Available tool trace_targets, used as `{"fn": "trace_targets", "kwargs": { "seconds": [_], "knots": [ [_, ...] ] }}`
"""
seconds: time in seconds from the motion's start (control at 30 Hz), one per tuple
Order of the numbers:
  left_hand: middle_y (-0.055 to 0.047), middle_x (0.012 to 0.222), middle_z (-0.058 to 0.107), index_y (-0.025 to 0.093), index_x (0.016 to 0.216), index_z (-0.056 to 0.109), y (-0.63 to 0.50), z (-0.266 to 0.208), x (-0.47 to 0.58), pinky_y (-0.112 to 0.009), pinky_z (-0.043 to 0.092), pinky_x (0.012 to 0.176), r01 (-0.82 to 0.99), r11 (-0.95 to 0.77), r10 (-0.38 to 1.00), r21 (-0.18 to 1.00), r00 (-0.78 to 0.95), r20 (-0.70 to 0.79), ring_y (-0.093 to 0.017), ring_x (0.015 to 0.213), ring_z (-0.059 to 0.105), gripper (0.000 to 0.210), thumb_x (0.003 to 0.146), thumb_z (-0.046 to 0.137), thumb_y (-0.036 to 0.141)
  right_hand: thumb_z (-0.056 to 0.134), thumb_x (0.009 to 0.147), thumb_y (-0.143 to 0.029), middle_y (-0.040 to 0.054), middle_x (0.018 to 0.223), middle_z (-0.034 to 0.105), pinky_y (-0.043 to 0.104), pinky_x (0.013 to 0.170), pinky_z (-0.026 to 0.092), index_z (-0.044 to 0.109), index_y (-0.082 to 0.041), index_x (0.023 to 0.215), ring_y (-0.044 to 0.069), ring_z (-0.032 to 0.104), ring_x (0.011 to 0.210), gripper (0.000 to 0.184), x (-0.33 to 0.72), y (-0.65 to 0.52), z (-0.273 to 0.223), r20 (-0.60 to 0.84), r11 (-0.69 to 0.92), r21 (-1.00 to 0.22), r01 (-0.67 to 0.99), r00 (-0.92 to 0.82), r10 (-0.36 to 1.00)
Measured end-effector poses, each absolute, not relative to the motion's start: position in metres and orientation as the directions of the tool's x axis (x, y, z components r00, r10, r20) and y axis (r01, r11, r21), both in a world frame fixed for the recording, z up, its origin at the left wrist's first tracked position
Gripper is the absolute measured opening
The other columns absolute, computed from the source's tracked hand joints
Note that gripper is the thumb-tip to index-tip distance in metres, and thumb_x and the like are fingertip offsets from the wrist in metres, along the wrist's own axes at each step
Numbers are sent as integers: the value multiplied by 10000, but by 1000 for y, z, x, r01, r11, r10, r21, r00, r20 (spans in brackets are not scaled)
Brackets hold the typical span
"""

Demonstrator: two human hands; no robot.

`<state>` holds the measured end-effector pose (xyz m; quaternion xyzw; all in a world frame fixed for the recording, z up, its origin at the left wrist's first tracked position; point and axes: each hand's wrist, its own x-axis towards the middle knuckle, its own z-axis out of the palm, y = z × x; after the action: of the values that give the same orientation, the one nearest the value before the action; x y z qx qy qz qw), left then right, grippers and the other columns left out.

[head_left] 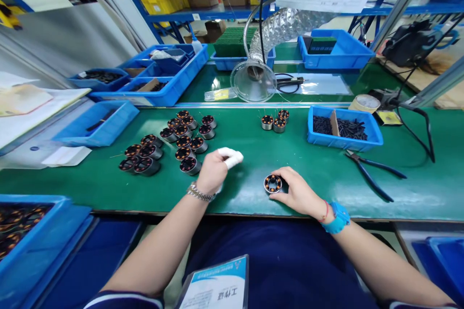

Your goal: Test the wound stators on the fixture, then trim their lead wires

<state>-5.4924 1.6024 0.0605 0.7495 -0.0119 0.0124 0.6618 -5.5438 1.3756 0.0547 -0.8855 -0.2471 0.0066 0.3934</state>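
Note:
My right hand (pixel 295 190) curls its thumb and fingers around a motor stator (pixel 272 184), a metal ring with copper coils inside, at the table's near side. My left hand (pixel 216 168), with white covers on its fingertips, is pinched closed above the green table to the left of that stator. Whatever its fingertips hold, if anything, is too small to tell. Several more stators (pixel 183 131) stand in groups beyond and left of my left hand. A smaller group of stators (pixel 279 124) stands farther back, with thin wires sticking up.
Cutting pliers (pixel 373 171) lie at right, below a blue bin (pixel 344 142) of black sleeve pieces. Behind the stators hangs a clear extraction funnel (pixel 253 82) on a foil duct. Blue trays (pixel 174 91) stand at back left, and another blue bin (pixel 97 130) nearer.

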Motion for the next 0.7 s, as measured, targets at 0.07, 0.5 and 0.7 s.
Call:
{"fn": "trace_targets", "kwargs": {
  "seconds": [0.07,0.5,0.7],
  "knots": [
    [-42,753,676,156,676,660,1608,63,-5493,-296,473,734,-99,-215,27,972,994,107,-169,739,606,168,629,706,311,723,668,-313,69,958,575,366,803,429,514,-176,1024,201,509,907,436,-5546,1377,53,192,-590,-688,422,890,413],
    [-23,713,647,163,669,638,1572,51,-5523,-261,462,678,-49,-235,-392,971,919,-48,-138,677,576,122,699,638,281,703,681,-382,67,896,555,351,725,408,505,-176,950,206,492,838,392,-5550,1382,52,209,-671,-607,425,900,381],
    [-11,640,623,142,622,638,1579,51,-5512,-253,448,627,192,2,-151,981,970,-190,-120,611,544,138,567,721,237,658,727,-330,61,820,539,354,700,400,494,-181,816,208,485,788,239,-5553,1385,48,213,-730,-569,378,926,312]
  ]
}}
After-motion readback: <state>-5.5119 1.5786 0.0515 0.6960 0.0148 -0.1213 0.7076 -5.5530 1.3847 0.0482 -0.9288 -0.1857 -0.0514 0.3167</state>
